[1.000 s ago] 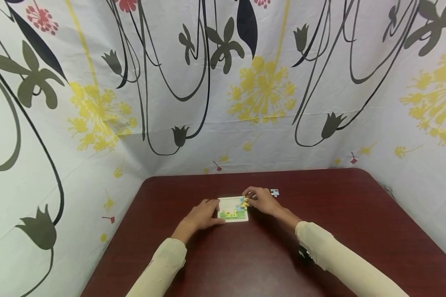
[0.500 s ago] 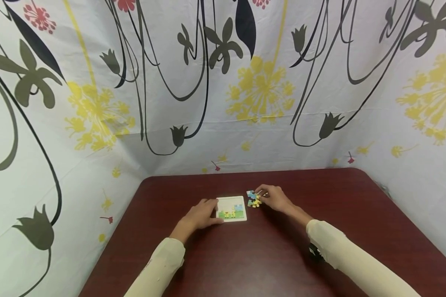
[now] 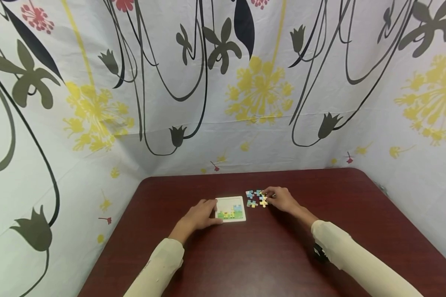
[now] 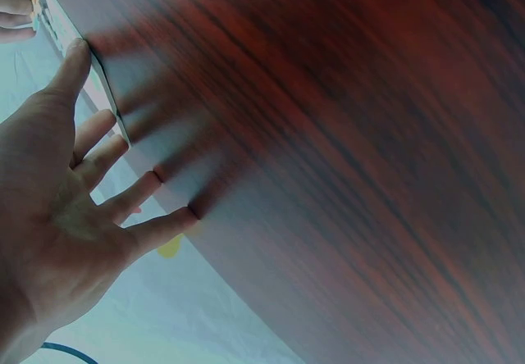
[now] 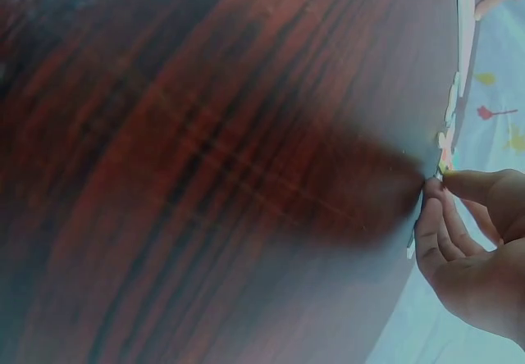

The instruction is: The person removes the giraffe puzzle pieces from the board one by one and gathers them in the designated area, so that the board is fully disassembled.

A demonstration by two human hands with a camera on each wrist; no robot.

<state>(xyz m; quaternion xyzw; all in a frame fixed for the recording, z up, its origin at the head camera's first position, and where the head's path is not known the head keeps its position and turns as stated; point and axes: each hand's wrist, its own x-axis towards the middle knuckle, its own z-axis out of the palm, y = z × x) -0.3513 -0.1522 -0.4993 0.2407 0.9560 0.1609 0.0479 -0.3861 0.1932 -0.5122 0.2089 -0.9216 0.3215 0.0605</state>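
A white-framed puzzle board (image 3: 231, 209) lies on the table, with green and yellow picture pieces along its bottom and a blue one at the right. My left hand (image 3: 200, 214) rests at the board's left side, fingers spread and fairly straight, thumb by the near edge. To the right of the board, loose puzzle pieces (image 3: 252, 203) lie in a small group, blue, green and yellow. At that group's right side my right hand (image 3: 282, 199) pinches a yellowish puzzle piece (image 5: 445, 166) between thumb and fingertips; the fingers partly hide it.
The dark red-brown table (image 3: 223, 255) has a glossy wood-grain top. Behind it and at both sides hangs a white cloth (image 3: 208, 103) printed with flowers. A dark band (image 3: 319, 251) shows under the right forearm.
My right hand has moved right, away from the board. The pieces that were bunched at the board's upper right corner now lie apart on the table. The left hand stays at the board.
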